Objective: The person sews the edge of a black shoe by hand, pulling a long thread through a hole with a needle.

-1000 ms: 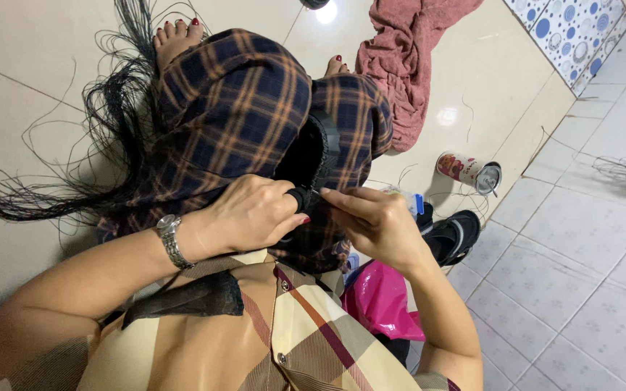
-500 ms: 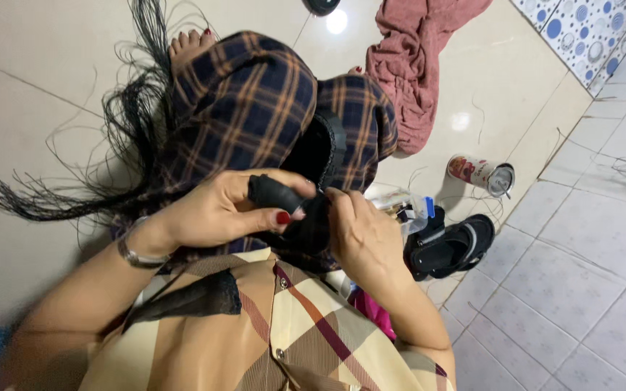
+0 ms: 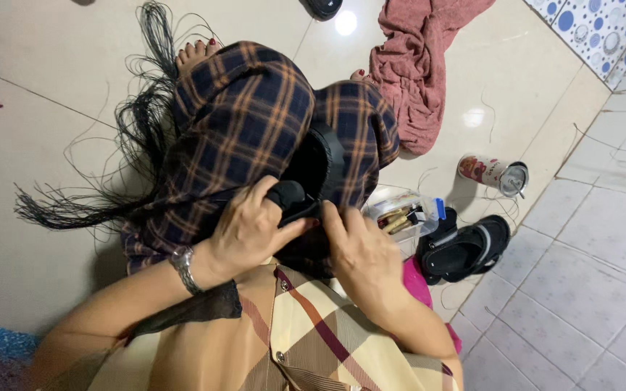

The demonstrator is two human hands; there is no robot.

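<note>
Seated person seen from above, both hands meeting over the lap. The left hand (image 3: 251, 228) is curled around the rounded end of a black object (image 3: 295, 199), fingers wrapped over its top and thumb pressed against its near side; a silver wristwatch (image 3: 182, 268) sits on that wrist. The right hand (image 3: 360, 253) lies just beside the left, fingers drawn together, with the fingertips (image 3: 327, 214) pinching the same black object from the right; what exactly is nipped between them cannot be told. The black object is thus held between the two hands, directly above the legs, which are covered by dark plaid trousers (image 3: 248, 123); beyond the hands a black strap-like piece (image 3: 320, 163) curves between the two knees, and whether it joins the held object cannot be told. To the left of the left hand, a bundle of long black fibres (image 3: 121, 156) fans out over the tiled floor (image 3: 45, 159). Far beyond the right hand lies a crumpled pink cloth (image 3: 414, 72). To the right of the right hand, near it, stands a small clear box (image 3: 393, 213) with small items inside; further right a black sandal (image 3: 465, 250); beyond that a tin can (image 3: 493, 174) on its side. Just below the right hand a bright pink bag (image 3: 418, 286) shows at the person's side.
</note>
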